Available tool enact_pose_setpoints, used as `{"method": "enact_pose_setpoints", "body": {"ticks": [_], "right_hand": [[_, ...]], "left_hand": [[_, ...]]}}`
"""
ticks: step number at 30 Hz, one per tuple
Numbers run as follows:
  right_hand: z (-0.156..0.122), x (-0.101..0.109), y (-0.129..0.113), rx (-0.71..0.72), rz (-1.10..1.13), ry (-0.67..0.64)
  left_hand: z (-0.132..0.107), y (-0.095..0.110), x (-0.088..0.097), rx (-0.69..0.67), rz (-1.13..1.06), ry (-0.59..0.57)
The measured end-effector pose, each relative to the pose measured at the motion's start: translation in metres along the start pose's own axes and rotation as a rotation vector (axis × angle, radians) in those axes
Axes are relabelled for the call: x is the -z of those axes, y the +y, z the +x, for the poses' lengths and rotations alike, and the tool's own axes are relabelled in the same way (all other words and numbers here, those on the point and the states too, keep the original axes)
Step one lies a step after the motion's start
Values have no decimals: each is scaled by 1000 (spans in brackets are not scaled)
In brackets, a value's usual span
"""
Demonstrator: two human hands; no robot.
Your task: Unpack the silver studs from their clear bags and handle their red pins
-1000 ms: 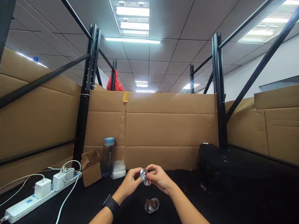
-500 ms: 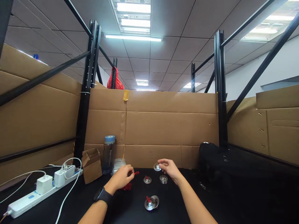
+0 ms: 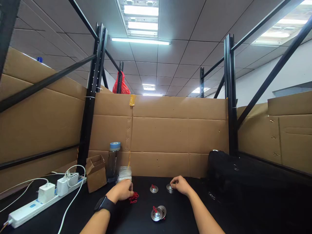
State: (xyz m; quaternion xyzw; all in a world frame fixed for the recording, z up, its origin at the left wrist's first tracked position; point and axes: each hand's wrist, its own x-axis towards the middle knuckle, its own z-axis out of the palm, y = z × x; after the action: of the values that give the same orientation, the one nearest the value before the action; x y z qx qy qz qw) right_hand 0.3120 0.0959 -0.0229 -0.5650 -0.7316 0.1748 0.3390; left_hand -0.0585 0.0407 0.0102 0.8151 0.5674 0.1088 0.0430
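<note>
Though open, box [image 3: 95, 175] near left hand [image 3: 121, 191]

Our left hand [image 3: 121, 191] covers one end of the red cord [image 3: 134, 197], and our right hand [image 3: 180, 186] hides part of a small metal cymbal [image 3: 169, 188]; we cannot tell whether either grips. The power strip [image 3: 24, 213] runs off the left edge.

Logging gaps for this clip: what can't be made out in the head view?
Head view:
Left hand covers part of the red cord; whether its fingers pinch it is hidden.
Right hand hides part of the small metal disc; grip unclear.
Plastic bag contents: too small.
Black bag: edges lost against dark table.
</note>
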Motion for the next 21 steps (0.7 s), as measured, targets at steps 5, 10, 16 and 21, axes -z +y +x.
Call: {"method": "enact_pose_setpoints", "body": {"ticks": [5,10,16,21], "right_hand": [[-6,5,-14,40,-204,55],[-17,-15,-52,215,-234,19],[-27,-48,-78,315,-217,-318],[-24,-51,-68,368,-227,-238]], "left_hand": [[-3,2,3,-23,-27,58],[-4,6,1,-46,-94,29],[-1,3,-6,-81,-134,-41],[-1,7,-6,-131,-150,-69]]}}
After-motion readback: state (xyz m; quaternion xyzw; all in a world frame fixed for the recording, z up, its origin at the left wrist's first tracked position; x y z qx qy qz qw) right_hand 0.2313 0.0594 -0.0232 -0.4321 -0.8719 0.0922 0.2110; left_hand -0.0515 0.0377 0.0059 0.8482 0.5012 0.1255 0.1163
